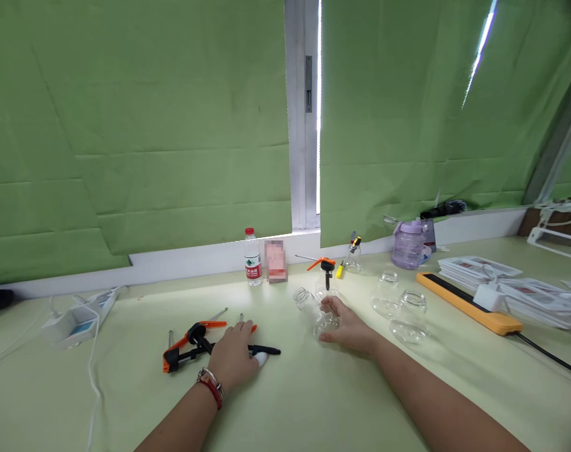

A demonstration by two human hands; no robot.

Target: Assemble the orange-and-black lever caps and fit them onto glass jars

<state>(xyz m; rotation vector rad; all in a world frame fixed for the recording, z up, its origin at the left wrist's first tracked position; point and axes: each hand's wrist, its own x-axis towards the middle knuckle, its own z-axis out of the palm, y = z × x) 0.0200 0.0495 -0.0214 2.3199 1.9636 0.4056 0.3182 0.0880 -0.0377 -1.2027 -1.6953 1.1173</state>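
My right hand (pixel 346 326) is closed round the wide base of a clear glass jar (pixel 308 301), which tilts with its mouth toward the upper left. My left hand (pixel 235 353), a white covering on its thumb, curls over an orange-and-black tool (pixel 266 349) whose black end sticks out past the thumb. Beside it on the left lies another orange-and-black tool (pixel 191 339) with thin metal tips. Just behind the tilted jar, a further orange-and-black tool (pixel 327 267) rises from a glass jar (pixel 323 290), partly hidden by the right hand.
Two glass jars (pixel 410 317) stand to the right. A water bottle (pixel 253 260), a pixelated pink card (pixel 276 262), a jar holding small tools (pixel 354 258) and a purple jug (pixel 407 245) line the back. An orange power strip (pixel 468 304) and paper stacks (pixel 542 301) lie right; white cables (pixel 94 364) left.
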